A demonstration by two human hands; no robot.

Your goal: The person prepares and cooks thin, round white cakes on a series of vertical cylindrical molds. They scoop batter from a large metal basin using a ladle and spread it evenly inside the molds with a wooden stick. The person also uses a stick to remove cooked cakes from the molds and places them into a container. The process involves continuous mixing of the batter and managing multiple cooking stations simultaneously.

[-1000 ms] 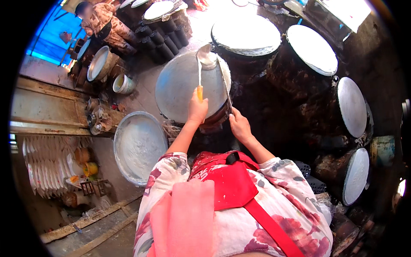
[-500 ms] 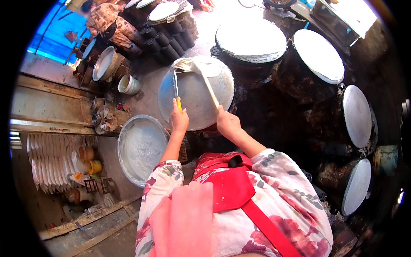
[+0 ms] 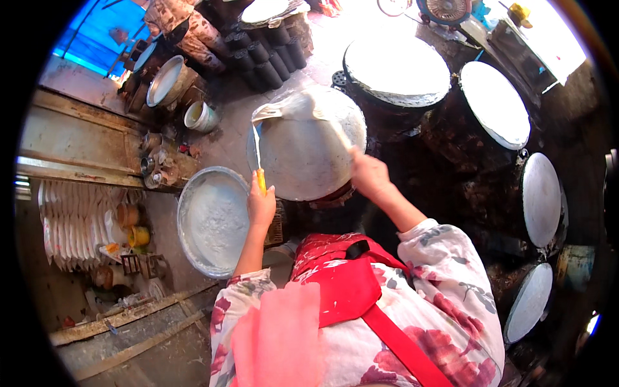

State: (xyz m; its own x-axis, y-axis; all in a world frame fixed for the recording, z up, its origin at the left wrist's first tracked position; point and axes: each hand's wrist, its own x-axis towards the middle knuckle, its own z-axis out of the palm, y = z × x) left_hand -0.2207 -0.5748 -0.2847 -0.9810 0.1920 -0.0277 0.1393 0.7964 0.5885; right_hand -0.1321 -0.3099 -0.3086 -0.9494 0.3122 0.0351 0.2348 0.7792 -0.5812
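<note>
My left hand is closed on the yellow handle of a long, narrow blade streaked white. The blade reaches up to a soft, pale mass of batter or dough on a round metal griddle. Above the griddle's right side my right hand is closed on a long pale tool, blurred by motion, that slants up-left toward that mass. A wide metal basin with white contents sits just left of my left hand.
More round griddles on blackened stands curve round my right. Stacked dark cylinders and a co-worker are at upper left. A bucket, a cluttered wooden ledge, hanging white pieces and a fan surround the spot.
The pale mass and both tools have moved left across the griddle. My left hand has moved left and down; my right hand first moved left, then swung right and is blurred.
</note>
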